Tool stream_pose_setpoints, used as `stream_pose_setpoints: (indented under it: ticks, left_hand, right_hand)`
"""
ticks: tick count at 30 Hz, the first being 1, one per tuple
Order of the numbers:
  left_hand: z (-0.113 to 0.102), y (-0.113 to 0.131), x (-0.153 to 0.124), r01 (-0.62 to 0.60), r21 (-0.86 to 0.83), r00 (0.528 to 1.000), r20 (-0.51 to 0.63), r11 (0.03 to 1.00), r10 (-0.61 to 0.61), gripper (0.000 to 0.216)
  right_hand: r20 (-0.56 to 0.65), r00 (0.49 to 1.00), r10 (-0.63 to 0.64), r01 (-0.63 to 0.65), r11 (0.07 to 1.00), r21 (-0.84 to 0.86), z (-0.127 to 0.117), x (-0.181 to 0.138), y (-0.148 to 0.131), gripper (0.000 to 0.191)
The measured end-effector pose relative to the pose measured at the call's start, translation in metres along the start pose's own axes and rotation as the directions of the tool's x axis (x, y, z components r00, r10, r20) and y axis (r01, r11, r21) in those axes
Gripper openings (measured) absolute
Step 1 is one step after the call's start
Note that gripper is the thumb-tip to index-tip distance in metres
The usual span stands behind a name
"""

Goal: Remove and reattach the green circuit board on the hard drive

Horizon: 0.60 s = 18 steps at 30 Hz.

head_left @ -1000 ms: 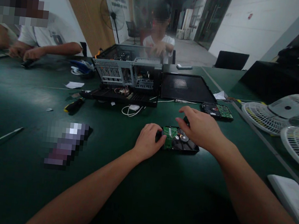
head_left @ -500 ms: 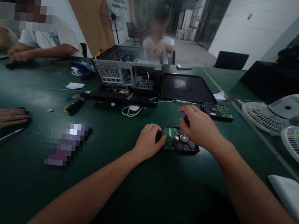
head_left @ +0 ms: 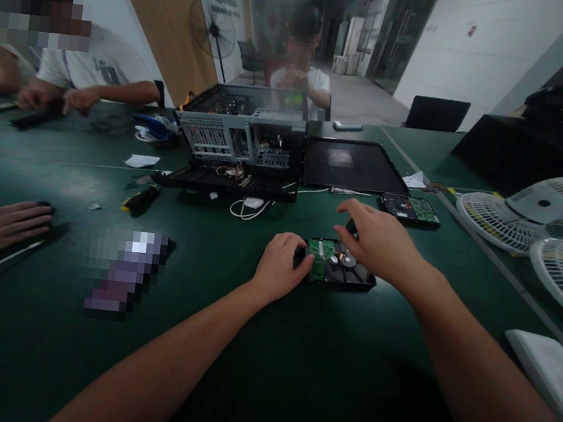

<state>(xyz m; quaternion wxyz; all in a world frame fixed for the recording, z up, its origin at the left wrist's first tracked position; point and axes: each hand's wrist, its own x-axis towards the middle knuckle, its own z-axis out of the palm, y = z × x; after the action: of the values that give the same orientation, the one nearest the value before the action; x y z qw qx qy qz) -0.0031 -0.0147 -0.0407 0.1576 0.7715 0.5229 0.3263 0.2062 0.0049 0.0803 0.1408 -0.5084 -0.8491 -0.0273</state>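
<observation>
A hard drive [head_left: 350, 274] lies on the dark green table, its green circuit board facing up. My left hand [head_left: 282, 266] grips its left end, with the thumb along the near edge and the other fingers bent over the far side. Above the drive's right part, my right hand [head_left: 377, 234] is curled, index finger and thumb bent towards each other. Something dark shows between them, too unclear to name; the remaining fingers are hidden. A second hard drive [head_left: 409, 210] rests farther back, beyond my right hand.
An opened computer case [head_left: 238, 141] stands at the back beside a black side panel [head_left: 357, 165]. A yellow-black screwdriver [head_left: 140, 200] and a phone [head_left: 129, 272] lie left. White fans [head_left: 502, 221] are at right. Another person's hand [head_left: 5, 229] rests at left; two people sit across.
My hands and the hard drive stay almost in place. The person across has raised their hands, and the hand at the left edge has shifted slightly.
</observation>
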Motion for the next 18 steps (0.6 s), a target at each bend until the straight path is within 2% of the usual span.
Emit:
stream_pose_setpoints:
  ticks: [3, 7, 14, 18]
  left_hand:
    - [-0.001, 0.001, 0.0, 0.003, 0.0, 1.0, 0.002, 1.0, -0.003, 0.018]
    - [-0.002, 0.002, 0.0, 0.001, 0.001, 1.0, 0.003, 1.0, -0.001, 0.018]
    - [-0.001, 0.0, 0.0, 0.011, -0.002, 1.0, 0.011, 1.0, -0.011, 0.019]
    - [-0.002, 0.0, 0.001, 0.013, -0.005, 1.0, 0.018, 1.0, -0.012, 0.02]
  right_hand:
    - [0.015, 1.0, 0.003, -0.003, 1.0, -0.015, -0.002, -0.001, 0.0, 0.03]
    - [0.044, 0.998, -0.041, 0.038, 0.997, 0.066, -0.005, -0.003, -0.005, 0.036]
    - [0.016, 0.997, 0.069, -0.069, 0.997, 0.034, -0.001, 0.001, -0.002, 0.034]
    - [-0.003, 0.999, 0.051, -0.051, 0.993, 0.108, 0.002, 0.002, 0.006, 0.034]
